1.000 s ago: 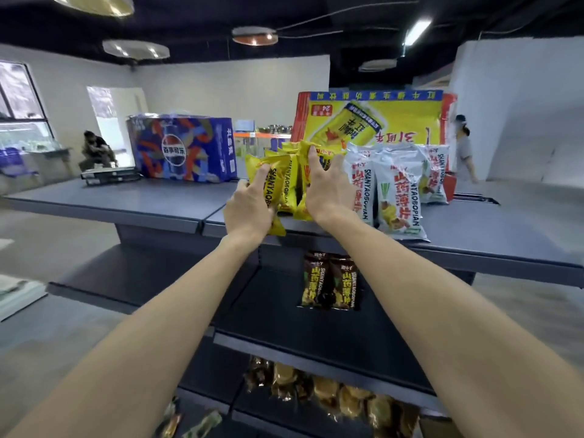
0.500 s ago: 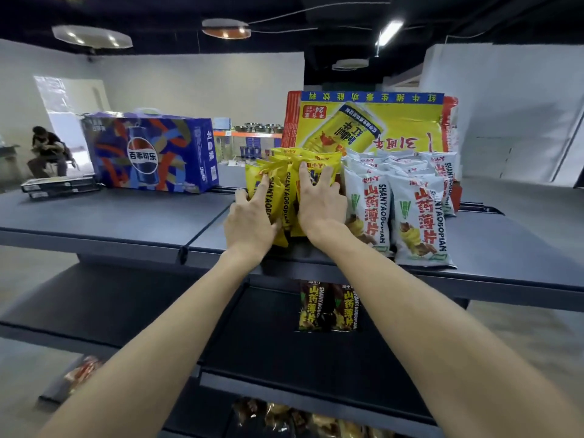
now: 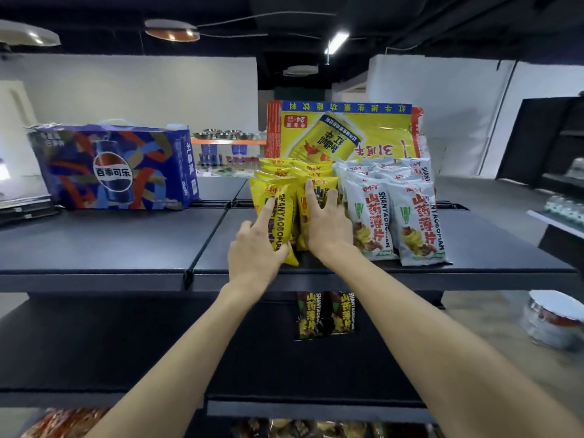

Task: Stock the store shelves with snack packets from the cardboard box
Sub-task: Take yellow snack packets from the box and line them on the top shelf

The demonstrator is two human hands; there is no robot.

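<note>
While flat, hands on yellow packets

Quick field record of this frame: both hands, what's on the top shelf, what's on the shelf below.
left hand: open, fingers against the front of the yellow foil snack packets
right hand: open, fingers spread flat on the same packets
right of them: white foil snack packets, standing in rows on the same dark grey metal top shelf
behind: yellow cardboard drink carton
far left: blue cardboard cola carton
shelf below: two black foil snack packets, standing
</note>
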